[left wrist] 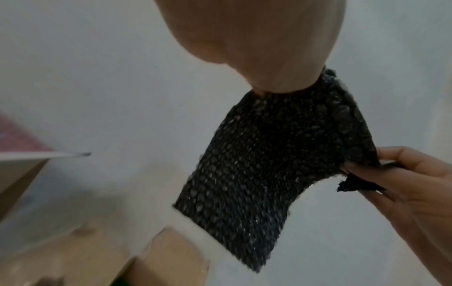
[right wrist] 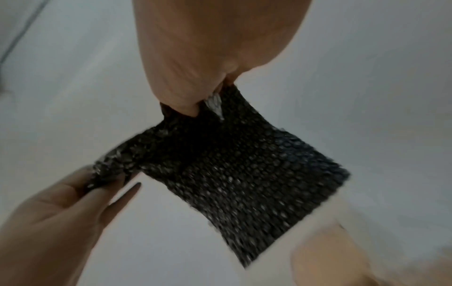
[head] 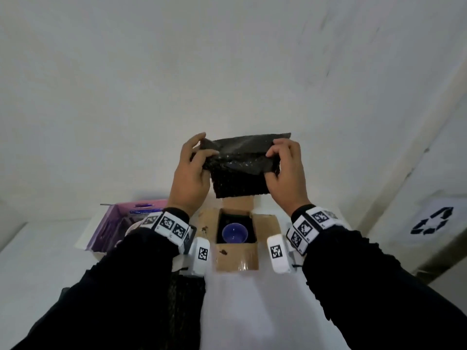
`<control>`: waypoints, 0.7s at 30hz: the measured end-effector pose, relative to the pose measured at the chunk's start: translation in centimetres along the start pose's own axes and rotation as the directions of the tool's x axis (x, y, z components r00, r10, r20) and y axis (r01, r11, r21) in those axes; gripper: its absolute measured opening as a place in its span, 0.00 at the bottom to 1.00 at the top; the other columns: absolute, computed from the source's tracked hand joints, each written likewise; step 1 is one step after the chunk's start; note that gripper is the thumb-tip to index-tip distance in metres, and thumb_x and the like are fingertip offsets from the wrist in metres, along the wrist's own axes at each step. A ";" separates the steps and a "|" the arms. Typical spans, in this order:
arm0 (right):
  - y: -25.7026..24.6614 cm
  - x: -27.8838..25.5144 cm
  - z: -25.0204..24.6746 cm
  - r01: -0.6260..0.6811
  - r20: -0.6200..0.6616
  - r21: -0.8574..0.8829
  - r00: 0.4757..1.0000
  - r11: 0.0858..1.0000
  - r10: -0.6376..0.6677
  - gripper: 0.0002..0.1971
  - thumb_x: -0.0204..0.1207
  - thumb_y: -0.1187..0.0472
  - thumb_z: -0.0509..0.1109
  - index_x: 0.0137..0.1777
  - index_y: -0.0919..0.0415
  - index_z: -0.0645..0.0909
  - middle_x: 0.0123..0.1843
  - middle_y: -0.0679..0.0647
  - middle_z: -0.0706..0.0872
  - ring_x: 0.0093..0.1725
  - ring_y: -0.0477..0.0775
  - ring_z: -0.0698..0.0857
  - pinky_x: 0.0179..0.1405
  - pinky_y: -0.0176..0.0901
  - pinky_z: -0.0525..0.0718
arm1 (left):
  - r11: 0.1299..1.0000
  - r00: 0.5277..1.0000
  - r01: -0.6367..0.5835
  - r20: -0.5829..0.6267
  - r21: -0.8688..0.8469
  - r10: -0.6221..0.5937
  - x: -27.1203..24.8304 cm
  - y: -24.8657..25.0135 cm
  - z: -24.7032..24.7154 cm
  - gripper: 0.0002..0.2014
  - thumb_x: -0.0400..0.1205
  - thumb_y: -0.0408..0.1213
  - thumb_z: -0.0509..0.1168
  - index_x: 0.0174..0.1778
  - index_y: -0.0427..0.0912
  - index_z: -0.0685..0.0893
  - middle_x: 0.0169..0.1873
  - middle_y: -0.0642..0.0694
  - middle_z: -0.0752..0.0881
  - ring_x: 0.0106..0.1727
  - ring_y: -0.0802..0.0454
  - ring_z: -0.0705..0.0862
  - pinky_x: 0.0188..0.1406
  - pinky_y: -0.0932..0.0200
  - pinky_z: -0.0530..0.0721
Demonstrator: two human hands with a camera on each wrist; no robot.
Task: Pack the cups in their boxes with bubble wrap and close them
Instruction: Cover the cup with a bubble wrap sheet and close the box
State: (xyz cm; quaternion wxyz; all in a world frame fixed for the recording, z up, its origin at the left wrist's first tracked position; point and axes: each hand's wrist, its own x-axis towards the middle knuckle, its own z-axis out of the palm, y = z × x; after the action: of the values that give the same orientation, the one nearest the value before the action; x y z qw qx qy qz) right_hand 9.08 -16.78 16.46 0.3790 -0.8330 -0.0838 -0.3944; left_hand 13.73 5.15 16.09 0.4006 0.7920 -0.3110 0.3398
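Observation:
A sheet of black bubble wrap point(head: 238, 165) hangs in the air above an open cardboard box point(head: 237, 256). My left hand point(head: 193, 162) pinches its left top corner and my right hand point(head: 281, 165) pinches its right top corner. The sheet's top edge is folded over. Inside the box a blue cup point(head: 234, 233) sits upright on dark lining. In the left wrist view the bubble wrap point(left wrist: 264, 164) hangs below my left hand point(left wrist: 269, 58), with the right hand point(left wrist: 403, 178) holding its far corner. The right wrist view shows the same sheet point(right wrist: 239, 174) pinched by both hands.
A purple box point(head: 113, 223) with dark contents stands left of the cardboard box on the white table point(head: 252, 311). More black bubble wrap point(head: 187, 299) lies under my left forearm. A white bin with a recycling symbol point(head: 433, 221) stands at the right.

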 end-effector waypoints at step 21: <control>9.7 -14.3 6.2 0.299 0.749 -0.441 0.643 0.846 0.163 0.19 0.62 0.45 0.70 0.53 0.49 0.79 0.47 0.44 0.84 0.53 0.54 0.80 0.56 0.52 0.61 | 0.866 0.612 -0.274 0.770 0.419 -0.179 -14.8 -6.3 6.4 0.12 0.69 0.50 0.69 0.46 0.52 0.85 0.44 0.55 0.85 0.54 0.46 0.81 0.60 0.46 0.77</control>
State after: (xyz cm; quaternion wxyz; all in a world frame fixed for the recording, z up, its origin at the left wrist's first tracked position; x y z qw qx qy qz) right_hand 7.38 -16.93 -1.80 0.0481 -0.9861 -0.1566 -0.0280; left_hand 11.88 6.04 -1.17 -0.0056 0.9252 -0.3778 0.0351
